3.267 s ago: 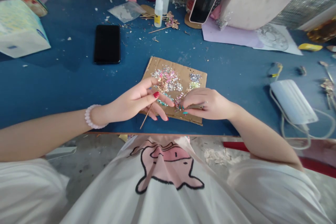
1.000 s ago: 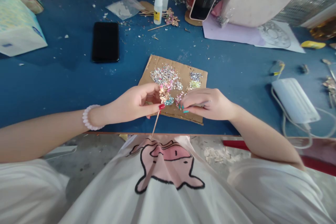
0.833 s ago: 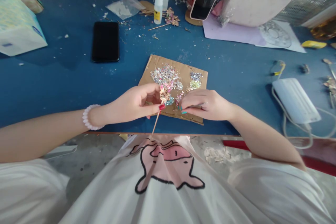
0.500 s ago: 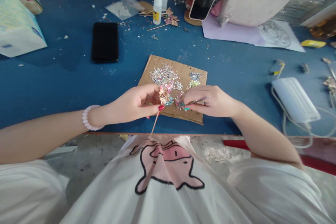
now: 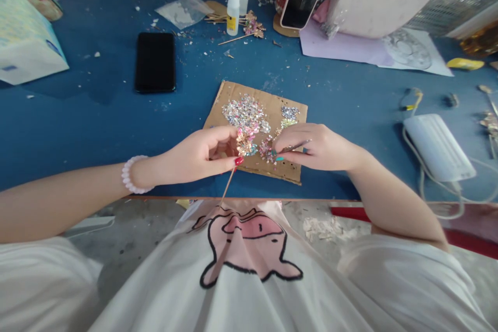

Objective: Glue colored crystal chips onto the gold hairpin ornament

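My left hand (image 5: pixel 202 154) pinches a gold and pink flower ornament (image 5: pixel 245 142) whose thin stick points down toward my shirt. Closed round slim metal tweezers (image 5: pixel 298 146), my right hand (image 5: pixel 317 148) has its fingertips beside a small pink heap of sequins (image 5: pixel 266 150). Both hands are over a piece of cardboard (image 5: pixel 268 170). On it lie a large silvery heap of sequins (image 5: pixel 243 113), a dark grey heap (image 5: pixel 290 112) and a yellowish heap (image 5: pixel 288 123), partly behind my right hand. The tweezers' tips are too small to make out.
A black phone (image 5: pixel 155 62) lies left of the cardboard. Glue bottles (image 5: pixel 233 10) stand behind it near more stick ornaments (image 5: pixel 253 26). A white power bank (image 5: pixel 439 148) with a cable lies right; a tissue box (image 5: pixel 31 41) is left.
The flower ornament has turned slightly in my left hand. My right hand has shifted slightly, staying by the pink heap with the tweezers.
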